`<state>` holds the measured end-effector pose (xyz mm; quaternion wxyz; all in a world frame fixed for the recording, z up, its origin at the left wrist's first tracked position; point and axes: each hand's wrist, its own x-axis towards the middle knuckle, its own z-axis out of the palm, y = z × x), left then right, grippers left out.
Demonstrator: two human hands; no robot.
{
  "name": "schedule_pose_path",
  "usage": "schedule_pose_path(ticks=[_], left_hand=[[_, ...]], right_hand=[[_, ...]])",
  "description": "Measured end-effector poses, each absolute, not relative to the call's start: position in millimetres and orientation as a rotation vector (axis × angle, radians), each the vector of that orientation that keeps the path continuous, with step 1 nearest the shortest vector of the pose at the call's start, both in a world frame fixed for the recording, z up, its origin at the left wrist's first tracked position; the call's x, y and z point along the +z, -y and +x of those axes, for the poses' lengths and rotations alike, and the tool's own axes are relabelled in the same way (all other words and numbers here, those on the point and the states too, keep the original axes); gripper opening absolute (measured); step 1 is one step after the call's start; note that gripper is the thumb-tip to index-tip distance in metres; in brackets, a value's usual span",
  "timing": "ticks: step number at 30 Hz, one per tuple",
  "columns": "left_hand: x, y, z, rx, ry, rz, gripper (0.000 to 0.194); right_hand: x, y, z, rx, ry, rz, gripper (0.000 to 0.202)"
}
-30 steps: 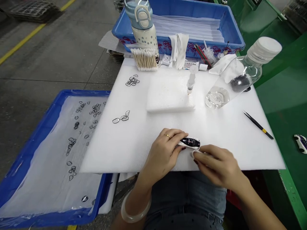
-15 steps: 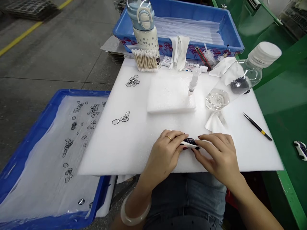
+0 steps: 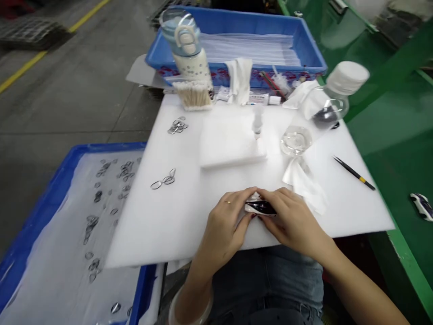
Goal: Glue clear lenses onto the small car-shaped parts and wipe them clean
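The green counter runs along my right, and on it lies the broad white foam sheet I am working over. To my left sits a blue tray lined with clear film, with many small dark rings scattered across it. A second blue tray stands beyond the far edge of the sheet, holding a stack of clear sheets. A clear bottle with a white cap lies tilted at the far right of the sheet, and a pale blue drinking bottle stands upright at the far left, with a bundle of cotton swabs just in front of it. A smaller white foam block lies in the middle of the sheet, with a small syringe-like dispenser standing on its right edge. A crumpled white wipe lies just beside my right hand. Black tweezers lie near the sheet's right edge, and a small toy car rests well apart on the counter. A few loose rings lie left of centre. My left hand and right hand are both closed on the little black-and-white car body, fingertips pinching it from either side, at the near edge of the sheet.
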<state>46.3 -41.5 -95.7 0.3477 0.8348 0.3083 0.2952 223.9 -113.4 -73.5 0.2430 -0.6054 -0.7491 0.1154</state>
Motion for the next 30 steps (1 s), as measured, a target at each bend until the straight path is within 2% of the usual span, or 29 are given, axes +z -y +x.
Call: schedule_pose_path(ticks=[3, 6, 9, 13, 17, 21, 30], left_hand=[[-98.6, 43.1, 44.1, 0.764, -0.847, 2.154, 0.045], [-101.8, 42.9, 43.6, 0.746, -0.854, 2.253, 0.042], [-104.0, 41.2, 44.5, 0.739, -0.755, 2.403, 0.034], [-105.5, 39.8, 45.9, 0.745, -0.687, 2.488, 0.029], [-105.8, 40.7, 46.9, 0.726, -0.714, 2.481, 0.027], [-103.6, 42.1, 48.9, 0.706, -0.701, 2.498, 0.027], [-106.3, 39.8, 49.1, 0.762, -0.652, 2.529, 0.026]], right_hand=[[-71.0, 113.9, 234.8, 0.273, 2.004, -1.658, 0.049], [-65.9, 133.4, 284.8, 0.075, 1.656, -1.778, 0.051], [-67.2, 176.8, 356.9, -0.234, 1.186, -2.107, 0.055], [-89.8, 245.7, 432.5, -0.331, 0.748, -2.622, 0.057], [-110.5, 297.4, 464.0, -0.38, 0.903, -2.688, 0.04], [-108.2, 324.6, 486.2, -0.56, 0.958, -2.589, 0.019], [-98.2, 334.8, 513.5, -0.694, 1.088, -2.548, 0.024]])
